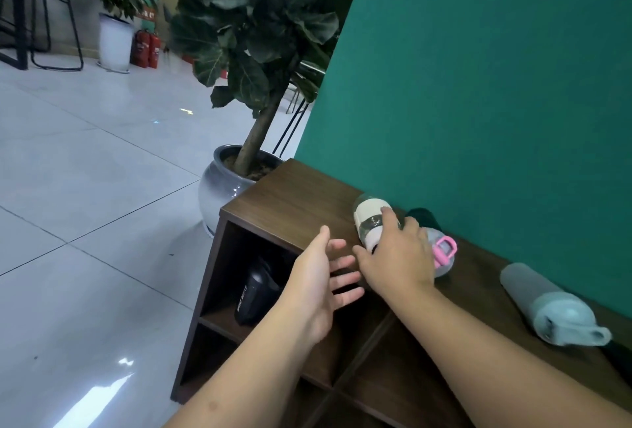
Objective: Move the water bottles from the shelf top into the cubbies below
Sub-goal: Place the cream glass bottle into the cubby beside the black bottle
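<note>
A deep green wall [478,68] fills the right side, running back at a slant. The floor [85,188] is pale glossy tile, catching bright patches of light. A large-leaved plant [260,34] stands in a round grey pot [222,188] — behind it, a white planter [114,41], two red fire extinguishers [147,48] and a black-framed stool [51,17].

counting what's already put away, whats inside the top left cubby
One black bottle with white lettering stands tilted in the top left cubby. The left hand covers the cubby's right part, so anything there is hidden.
</note>
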The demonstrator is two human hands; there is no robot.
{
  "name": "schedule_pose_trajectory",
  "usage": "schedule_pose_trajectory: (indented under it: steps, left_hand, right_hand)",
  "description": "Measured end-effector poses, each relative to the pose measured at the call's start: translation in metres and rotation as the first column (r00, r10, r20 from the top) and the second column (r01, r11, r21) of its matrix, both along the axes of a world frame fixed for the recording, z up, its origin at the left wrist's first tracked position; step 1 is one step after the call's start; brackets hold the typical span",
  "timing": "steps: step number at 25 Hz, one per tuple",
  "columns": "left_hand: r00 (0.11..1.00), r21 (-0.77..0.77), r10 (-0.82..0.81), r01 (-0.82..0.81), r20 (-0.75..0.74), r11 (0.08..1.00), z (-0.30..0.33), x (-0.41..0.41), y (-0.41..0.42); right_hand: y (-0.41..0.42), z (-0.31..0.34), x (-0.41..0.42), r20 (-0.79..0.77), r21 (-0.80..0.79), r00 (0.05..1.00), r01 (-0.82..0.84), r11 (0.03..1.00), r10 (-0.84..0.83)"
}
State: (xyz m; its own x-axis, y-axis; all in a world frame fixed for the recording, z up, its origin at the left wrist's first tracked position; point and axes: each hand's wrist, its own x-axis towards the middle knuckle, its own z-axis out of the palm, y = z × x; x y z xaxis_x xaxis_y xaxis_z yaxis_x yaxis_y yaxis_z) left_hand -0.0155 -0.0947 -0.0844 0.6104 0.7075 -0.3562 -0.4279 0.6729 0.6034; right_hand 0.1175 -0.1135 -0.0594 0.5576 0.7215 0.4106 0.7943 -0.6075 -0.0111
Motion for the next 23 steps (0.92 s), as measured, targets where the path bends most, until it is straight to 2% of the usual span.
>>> schedule_pose_trajectory:
  steps: [4,8,12,15,18,20,23]
  left_hand:
    - [1.000,-0.059,0.011,-0.012,-0.013,0.998,0.001,0.014,0.005]
    - [1.000,-0.087,0.023,-0.023,-0.001,0.996,0.001,0.021,0.002]
    - [1.000,-0.057,-0.012,0.013,0.017,0.998,0.004,0.014,-0.019]
    - [0.997,-0.044,-0.026,0.029,0.071,0.999,0.005,0.002,-0.040]
    - [0.991,-0.056,-0.039,0.047,0.124,0.997,-0.002,-0.012,-0.053]
    - [0.994,-0.092,-0.073,0.080,0.076,0.993,-0.015,-0.021,-0.061]
    - [0.994,-0.252,-0.087,0.069,-0.063,0.965,-0.063,-0.029,-0.065]
  right_hand:
    - [0.023,-0.011,0.006,0.101,-0.078,0.994,0.051,0.996,-0.043]
    - [0.019,-0.011,0.014,0.129,-0.002,0.991,0.031,1.000,-0.031]
    - [-0.014,0.002,0.003,0.077,0.222,0.986,-0.159,0.962,0.145]
    - [-0.062,0.021,-0.029,0.079,0.365,0.947,-0.318,0.875,0.312]
    - [-0.110,0.029,-0.062,0.071,0.440,0.891,-0.432,0.788,0.449]
    - [-0.129,0.015,-0.074,0.038,0.426,0.874,-0.452,0.784,0.484]
    - [-0.127,-0.028,-0.083,-0.175,0.194,0.911,-0.340,0.920,0.373]
